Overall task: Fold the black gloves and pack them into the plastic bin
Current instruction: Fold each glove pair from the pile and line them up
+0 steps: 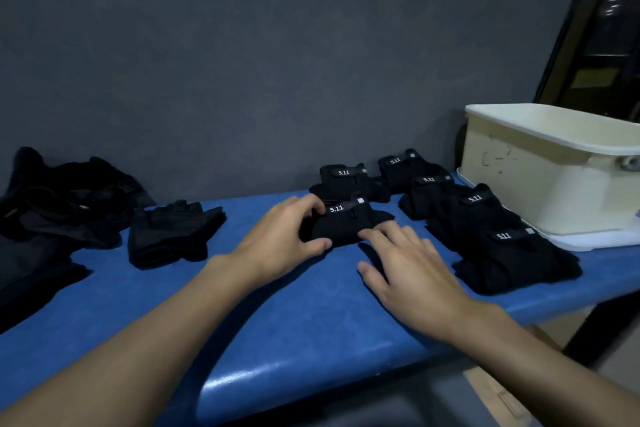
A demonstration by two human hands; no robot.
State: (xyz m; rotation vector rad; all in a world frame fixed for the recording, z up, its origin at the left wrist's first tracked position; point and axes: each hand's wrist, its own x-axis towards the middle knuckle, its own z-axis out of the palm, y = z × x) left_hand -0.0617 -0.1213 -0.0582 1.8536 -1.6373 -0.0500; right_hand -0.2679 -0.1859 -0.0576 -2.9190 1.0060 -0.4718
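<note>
Clasping folded black fabric glove (341,226) in curled left grip (287,236); touching edge with flat, empty right grip (412,267). May spring unfolded if lifted loosely.

- A packing or storage workroom is suggested.
- A blue bench (311,322) is set against a bare grey wall (242,62).
- Many identical black gloves (485,215) tagged "5.11" are laid in folded stacks; a loose heap (69,198) is seen at the left.
- A cream bin (519,177) is stood at the bench's right end.
- Cardboard (502,399) is glimpsed below.
</note>
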